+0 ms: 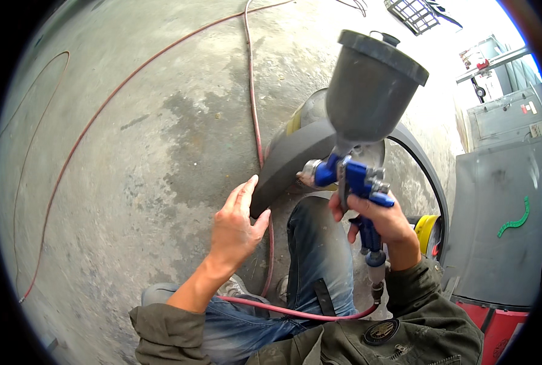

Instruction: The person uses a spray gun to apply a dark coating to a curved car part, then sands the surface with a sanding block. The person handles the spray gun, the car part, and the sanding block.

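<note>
My right hand [377, 222] is wrapped round the handle of a blue spray gun [356, 176], fingers at its trigger. A large grey paint cup [374, 85] with a dark lid stands tilted on top of the gun. My left hand [237, 225] pinches the near left end of a dark grey wheel arch trim [295, 155], thumb on one side and fingers on the other. The arched trim curves away behind the cup and comes back down on the right. The gun's nozzle is close to the trim's left part; no spray can be made out.
A red air hose [295, 308] runs from the gun's base across my lap; more hose [110, 103] lies over the concrete floor [155, 182]. Round cans, one yellow [428, 234], stand by the trim. A grey panel [496, 213] with a green strip [515, 220] is at right.
</note>
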A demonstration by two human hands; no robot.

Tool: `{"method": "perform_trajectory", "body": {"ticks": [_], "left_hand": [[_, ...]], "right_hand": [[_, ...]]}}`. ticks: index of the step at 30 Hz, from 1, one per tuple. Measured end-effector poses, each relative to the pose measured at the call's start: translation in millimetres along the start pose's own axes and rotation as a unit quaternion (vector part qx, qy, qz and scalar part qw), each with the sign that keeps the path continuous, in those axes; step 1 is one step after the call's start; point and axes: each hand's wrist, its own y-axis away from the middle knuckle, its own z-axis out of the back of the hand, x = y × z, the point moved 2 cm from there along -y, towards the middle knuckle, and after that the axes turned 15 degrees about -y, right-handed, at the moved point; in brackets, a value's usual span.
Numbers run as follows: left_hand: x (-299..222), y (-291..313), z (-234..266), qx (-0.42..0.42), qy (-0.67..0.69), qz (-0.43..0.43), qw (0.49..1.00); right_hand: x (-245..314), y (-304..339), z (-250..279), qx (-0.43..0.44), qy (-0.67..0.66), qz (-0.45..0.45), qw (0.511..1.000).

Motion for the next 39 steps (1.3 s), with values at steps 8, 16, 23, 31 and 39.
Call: {"method": "perform_trajectory", "body": {"ticks": [8, 16, 23, 31, 39], "left_hand": [[3, 0, 4, -0.007, 0.016, -0.006, 1.000], [0, -1, 7, 0.064, 0.252, 0.151, 0.954], [-1, 21, 3, 0.078, 0.374, 0.316, 0.868], [-115, 159, 48, 0.209, 0.315, 0.457, 0.805], [-249, 238, 138, 0.373, 0.153, 0.472, 0.784]], "right_hand": [[24, -16, 23, -0.128, 0.032, 0.094, 0.987], [15, -19, 22, -0.165, -0.019, 0.105, 0.980], [12, 22, -14, -0.157, -0.090, -0.026, 0.983], [54, 57, -16, -0.211, -0.128, 0.017, 0.969], [81, 67, -14, -0.230, -0.213, 0.047, 0.948]]}}
